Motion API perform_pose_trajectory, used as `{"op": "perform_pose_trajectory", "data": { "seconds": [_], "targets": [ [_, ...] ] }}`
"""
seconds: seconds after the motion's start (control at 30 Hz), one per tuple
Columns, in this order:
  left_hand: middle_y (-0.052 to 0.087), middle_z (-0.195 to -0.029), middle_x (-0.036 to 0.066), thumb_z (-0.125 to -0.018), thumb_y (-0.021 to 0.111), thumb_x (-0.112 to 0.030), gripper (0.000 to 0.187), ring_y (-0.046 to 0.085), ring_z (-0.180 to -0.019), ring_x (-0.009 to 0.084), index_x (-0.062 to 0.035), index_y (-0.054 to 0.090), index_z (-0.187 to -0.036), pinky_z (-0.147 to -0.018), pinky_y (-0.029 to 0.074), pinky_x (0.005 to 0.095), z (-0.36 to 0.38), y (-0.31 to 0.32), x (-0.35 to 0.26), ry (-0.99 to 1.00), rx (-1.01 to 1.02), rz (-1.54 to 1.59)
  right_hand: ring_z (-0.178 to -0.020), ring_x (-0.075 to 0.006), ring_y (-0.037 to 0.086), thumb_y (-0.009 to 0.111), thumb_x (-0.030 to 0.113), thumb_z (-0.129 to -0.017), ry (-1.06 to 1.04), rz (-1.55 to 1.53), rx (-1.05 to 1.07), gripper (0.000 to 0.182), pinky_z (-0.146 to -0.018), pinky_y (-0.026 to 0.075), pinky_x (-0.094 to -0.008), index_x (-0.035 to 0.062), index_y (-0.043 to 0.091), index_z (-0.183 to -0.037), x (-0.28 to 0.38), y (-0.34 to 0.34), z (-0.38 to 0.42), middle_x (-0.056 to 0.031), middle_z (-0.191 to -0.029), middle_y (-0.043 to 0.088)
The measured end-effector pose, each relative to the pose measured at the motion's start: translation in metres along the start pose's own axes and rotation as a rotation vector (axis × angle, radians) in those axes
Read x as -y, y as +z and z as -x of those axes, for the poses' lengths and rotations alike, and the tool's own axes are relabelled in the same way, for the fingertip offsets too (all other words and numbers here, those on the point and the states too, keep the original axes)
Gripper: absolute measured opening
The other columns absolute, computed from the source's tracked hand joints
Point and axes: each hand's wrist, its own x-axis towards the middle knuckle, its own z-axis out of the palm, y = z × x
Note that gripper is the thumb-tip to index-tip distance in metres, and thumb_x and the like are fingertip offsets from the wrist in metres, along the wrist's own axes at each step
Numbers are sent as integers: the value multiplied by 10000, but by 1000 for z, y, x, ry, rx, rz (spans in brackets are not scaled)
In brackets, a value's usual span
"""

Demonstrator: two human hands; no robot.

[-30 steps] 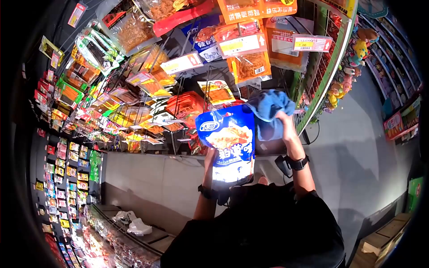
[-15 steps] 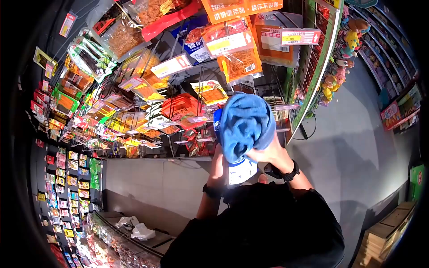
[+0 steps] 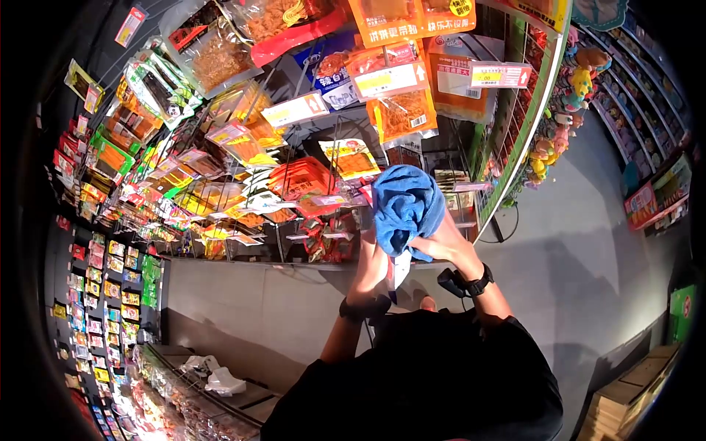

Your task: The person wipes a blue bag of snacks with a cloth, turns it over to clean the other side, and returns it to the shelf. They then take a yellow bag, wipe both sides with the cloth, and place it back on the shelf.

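Observation:
A crumpled blue cloth (image 3: 407,208) is bunched up in front of my chest, gripped by my right hand (image 3: 446,237), its fingers partly hidden in the folds. Below the cloth a white packet (image 3: 401,269) shows, turned nearly edge-on. My left hand (image 3: 371,266) is closed on the packet's left side; its fingertips are hidden behind the packet and cloth. The cloth covers the packet's upper part. Dark bands circle both wrists.
A rack of hanging snack bags (image 3: 399,114) with price tags (image 3: 501,76) rises just beyond my hands. Plush toys (image 3: 559,132) hang at its right end. Behind on the left stand more packets (image 3: 118,294) and white plastic bags (image 3: 220,378). A wooden crate (image 3: 625,397) is at lower right.
The packet has turned from showing its broad white face to nearly edge-on. The cloth has shifted slightly and looks more tightly bunched. The view has moved a little.

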Motion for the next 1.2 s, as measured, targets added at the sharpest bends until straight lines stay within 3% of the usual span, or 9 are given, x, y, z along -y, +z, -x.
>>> {"op": "perform_pose_trajectory", "data": {
  "seconds": [0.2,0.43,0.53,0.57,0.73,0.87,1.03,1.07,1.2],
  "targets": [
    [465,-564,64,-938,408,-167,253,420,-490,143,23,508,-803,-497,372,306,3,-3,-2,22,11,-305,-1026,-378,450,625,211,-616,125,92,-62,495,-929,358,-407,2,504,-1048,-21,-3,-3,-180,-1109,492],
    [581,-1036,37,-923,456,-122,268,552,-903,103,18,517,-1144,-786,453,239,-9,-4,-20,-138,-14,502,-1023,-386,457,612,304,-648,123,-193,-15,489,-928,359,-417,7,536,-1030,14,18,15,-205,-1137,491],
    [587,-808,64,-919,433,-120,204,557,-727,99,-8,539,-1052,-640,456,264,1,-18,32,-145,151,-58,-1021,-391,464,605,285,-638,114,64,96,501,-915,368,-430,1,532,-1045,-13,12,18,-205,-1102,515],
    [549,-672,74,-918,400,-119,192,533,-603,101,-1,531,-992,-545,428,278,-2,-11,34,113,75,-133,-1018,-393,471,594,268,-632,145,77,157,490,-904,376,-435,2,542,-1039,-19,11,14,-199,-1082,534],
    [527,-639,59,-924,363,-111,198,500,-556,96,7,521,-931,-511,402,263,3,-16,41,389,125,-399,-1021,-378,486,618,194,-631,271,32,91,456,-916,381,-389,1,546,-1039,-26,10,7,-192,-1093,536],
    [523,-661,32,-940,370,-142,209,482,-586,63,-3,517,-889,-518,371,237,11,-27,36,36,132,-152,-1040,-368,484,631,188,-645,267,-64,43,444,-930,373,-391,10,541,-1042,-31,15,9,-175,-1106,535],
    [518,-1128,71,-973,337,-308,401,489,-1030,125,-9,475,-1203,-880,397,265,3,-20,39,-78,-387,548,-1091,-392,452,672,255,-619,120,-41,3,589,-964,344,-427,8,493,-1122,-11,29,13,-201,-1163,497],
    [436,-1264,80,-969,360,-303,433,428,-1146,144,-14,394,-1289,-970,341,284,-1,-35,33,62,-188,544,-1102,-394,445,678,252,-612,133,-43,4,623,-970,341,-426,9,476,-1148,-6,31,20,-205,-1175,490],
    [448,-1255,73,-948,432,-284,442,435,-1127,139,-17,379,-1295,-964,334,289,-9,-55,15,-53,-375,538,-1123,-397,435,699,238,-592,255,-79,45,689,-980,337,-426,15,449,-1195,8,41,52,-207,-1198,479]
  ]
}}
